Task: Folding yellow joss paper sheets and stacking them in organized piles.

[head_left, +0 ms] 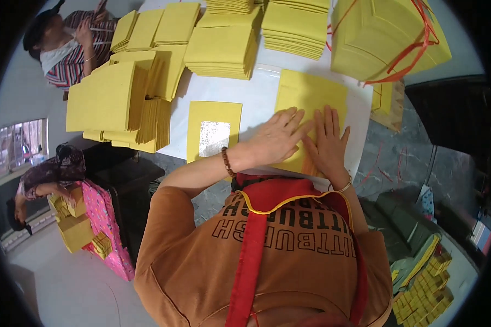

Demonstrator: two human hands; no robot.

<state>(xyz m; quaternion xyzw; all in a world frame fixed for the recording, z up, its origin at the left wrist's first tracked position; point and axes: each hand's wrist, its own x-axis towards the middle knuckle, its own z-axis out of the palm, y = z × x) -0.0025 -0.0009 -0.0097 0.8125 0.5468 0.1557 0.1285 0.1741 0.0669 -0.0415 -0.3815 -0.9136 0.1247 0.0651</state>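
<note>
My left hand, with a beaded bracelet at the wrist, lies on a yellow paper sheet near the table's front edge. Its fingers stretch out toward the right. Flat on the same sheet, my right hand points away from me with its fingers apart. An orange patch of the sheet shows between the hands, partly covered by them. Left of this sheet lies a second yellow sheet bearing a silver foil square; my left forearm passes over its lower corner. Neither hand appears to grip anything.
Several stacks of yellow paper fill the far and left parts of the white table. A large yellow bundle tied with red string stands at the back right. Two people are at the left, one beside a pink-covered table.
</note>
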